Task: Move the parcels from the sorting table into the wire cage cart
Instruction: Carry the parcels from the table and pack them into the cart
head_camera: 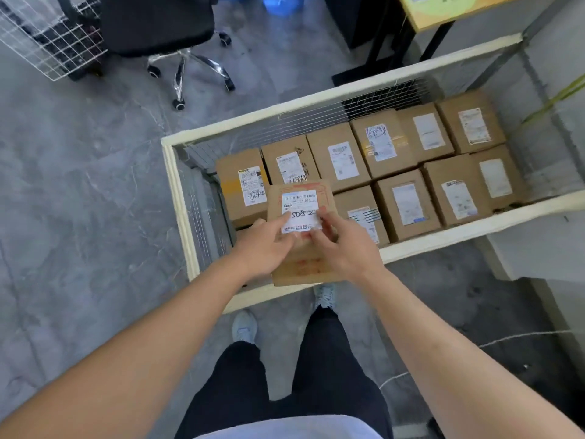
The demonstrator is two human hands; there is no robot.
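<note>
I hold a brown cardboard parcel (303, 270) with a white label over the near-left corner of the wire cage cart (179, 204). The parcel's near end overlaps the cart's front rim. My left hand (266, 248) lies across its top and label, thumb at the left edge. My right hand (343, 245) grips it from the right, its curled fingertips on the label. Several labelled parcels (392, 144) stand side by side in two rows on the cart's floor. The sorting table is out of view.
The cart has a cream frame and mesh walls. A black office chair (177, 39) on castors stands behind it to the left, beside a white wire grid panel (47, 42). A yellow-topped table (443, 14) is at the back right. My feet (243, 326) touch the cart's front.
</note>
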